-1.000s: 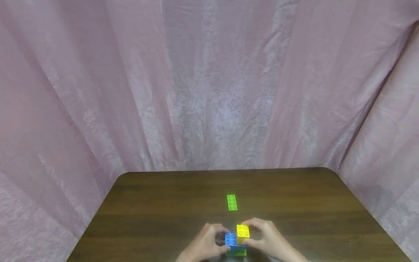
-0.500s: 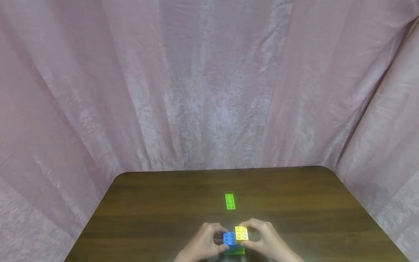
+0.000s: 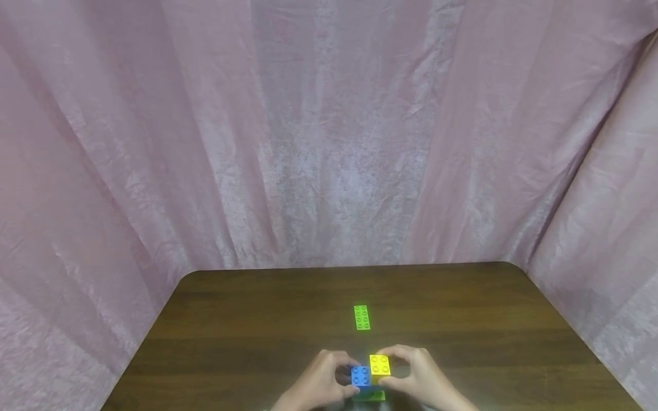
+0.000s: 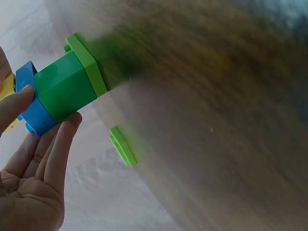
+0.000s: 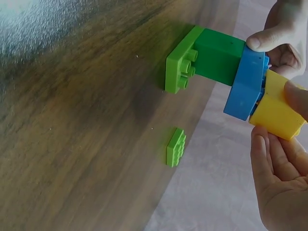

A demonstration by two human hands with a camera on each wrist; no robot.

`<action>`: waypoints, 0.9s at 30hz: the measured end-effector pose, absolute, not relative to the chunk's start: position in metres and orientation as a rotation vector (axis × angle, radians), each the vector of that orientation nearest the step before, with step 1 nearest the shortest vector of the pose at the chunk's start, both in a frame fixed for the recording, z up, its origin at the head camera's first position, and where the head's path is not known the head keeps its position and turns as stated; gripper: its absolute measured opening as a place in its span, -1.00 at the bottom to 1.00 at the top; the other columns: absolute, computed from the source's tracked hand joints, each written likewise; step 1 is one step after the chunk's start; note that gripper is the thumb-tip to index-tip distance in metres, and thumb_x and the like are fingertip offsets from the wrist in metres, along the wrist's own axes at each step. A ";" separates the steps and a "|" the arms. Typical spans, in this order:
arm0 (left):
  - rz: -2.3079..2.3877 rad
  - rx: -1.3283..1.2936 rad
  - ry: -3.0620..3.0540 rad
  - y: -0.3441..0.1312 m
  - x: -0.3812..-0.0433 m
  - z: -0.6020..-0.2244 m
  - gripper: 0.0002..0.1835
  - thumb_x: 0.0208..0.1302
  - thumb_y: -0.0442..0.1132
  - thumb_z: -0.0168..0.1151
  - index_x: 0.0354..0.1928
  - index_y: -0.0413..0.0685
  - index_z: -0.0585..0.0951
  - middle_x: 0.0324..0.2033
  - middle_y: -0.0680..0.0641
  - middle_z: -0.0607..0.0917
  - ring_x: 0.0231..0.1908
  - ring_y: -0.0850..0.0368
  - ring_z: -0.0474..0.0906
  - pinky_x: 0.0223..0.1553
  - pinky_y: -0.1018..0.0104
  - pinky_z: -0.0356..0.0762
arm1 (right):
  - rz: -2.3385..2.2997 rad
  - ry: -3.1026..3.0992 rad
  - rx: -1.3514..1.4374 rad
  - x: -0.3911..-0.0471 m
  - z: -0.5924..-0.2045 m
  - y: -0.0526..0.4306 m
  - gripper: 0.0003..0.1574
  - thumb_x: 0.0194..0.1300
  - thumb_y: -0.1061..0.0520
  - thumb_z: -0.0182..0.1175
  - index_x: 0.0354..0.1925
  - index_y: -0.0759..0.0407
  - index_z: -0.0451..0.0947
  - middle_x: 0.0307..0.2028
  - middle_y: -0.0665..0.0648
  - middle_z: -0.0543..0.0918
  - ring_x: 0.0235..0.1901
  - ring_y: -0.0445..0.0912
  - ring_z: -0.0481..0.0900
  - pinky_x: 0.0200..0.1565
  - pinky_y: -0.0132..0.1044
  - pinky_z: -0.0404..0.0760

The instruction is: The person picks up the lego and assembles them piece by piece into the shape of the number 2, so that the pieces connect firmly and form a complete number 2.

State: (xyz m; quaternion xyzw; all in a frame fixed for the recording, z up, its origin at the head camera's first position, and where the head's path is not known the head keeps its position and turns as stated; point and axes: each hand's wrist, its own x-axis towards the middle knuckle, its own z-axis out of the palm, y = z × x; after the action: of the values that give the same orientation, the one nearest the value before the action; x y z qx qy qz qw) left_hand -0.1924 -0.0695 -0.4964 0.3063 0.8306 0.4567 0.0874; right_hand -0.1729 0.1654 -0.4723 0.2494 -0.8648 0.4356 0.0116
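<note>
A stack stands on the table: a light green plate (image 5: 180, 62) at the bottom, a dark green brick (image 5: 219, 55) at one end of it, and a longer blue brick (image 5: 245, 79) above, overhanging sideways. My left hand (image 3: 324, 381) pinches the blue brick between thumb and fingers, with a fingertip against the dark green brick in the left wrist view. My right hand (image 3: 418, 377) holds a yellow brick (image 5: 276, 108) by its sides over the right half of the blue one. Blue studs show along the seam between them, and other studs are bare beside my left fingers (image 4: 60, 149).
A second light green plate (image 3: 362, 317) with several studs lies farther back on the brown wooden table (image 3: 247, 319). Behind the table's far edge hangs a pink curtain (image 3: 329, 142), which also closes in both sides.
The yellow brick has shifted slightly in my right hand's grip over the blue brick. My left hand keeps its hold. The head view has shifted a little.
</note>
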 end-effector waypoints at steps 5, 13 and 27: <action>1.317 0.923 2.525 -0.070 -0.192 -0.496 -0.69 -0.01 -0.35 0.46 -0.15 -0.22 0.69 -0.33 0.04 0.72 -0.35 0.46 0.62 -0.31 0.64 0.62 | 1.334 -2.679 0.807 -0.175 -0.473 0.164 -0.57 0.09 -0.01 0.42 -0.09 0.14 0.65 -0.13 0.11 0.77 -0.13 -0.22 0.68 -0.07 -0.29 0.72; 1.249 0.894 2.534 -0.065 -0.189 -0.495 -0.69 0.01 -0.34 0.45 -0.14 -0.20 0.68 -0.31 0.03 0.73 -0.37 0.49 0.58 -0.32 0.66 0.60 | 1.268 -2.592 0.838 -0.170 -0.480 0.166 -0.59 0.05 0.06 0.45 -0.11 0.15 0.65 -0.19 0.07 0.76 -0.15 -0.28 0.65 -0.12 -0.26 0.73; 1.189 0.862 2.583 -0.063 -0.191 -0.491 -0.69 0.01 -0.28 0.46 -0.14 -0.12 0.70 -0.31 0.09 0.73 -0.33 0.48 0.51 -0.28 0.61 0.58 | 1.299 -2.532 0.816 -0.169 -0.488 0.164 -0.57 0.06 0.05 0.46 -0.08 0.09 0.64 -0.18 0.05 0.75 -0.12 -0.29 0.65 -0.12 -0.30 0.72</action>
State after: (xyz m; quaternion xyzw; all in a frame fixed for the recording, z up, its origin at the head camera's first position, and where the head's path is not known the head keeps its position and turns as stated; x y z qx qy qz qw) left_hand -0.1908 -0.0631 -0.4910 0.2889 0.8662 0.3988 0.0848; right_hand -0.1694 0.1643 -0.4877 0.2745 -0.8518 0.4370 0.0904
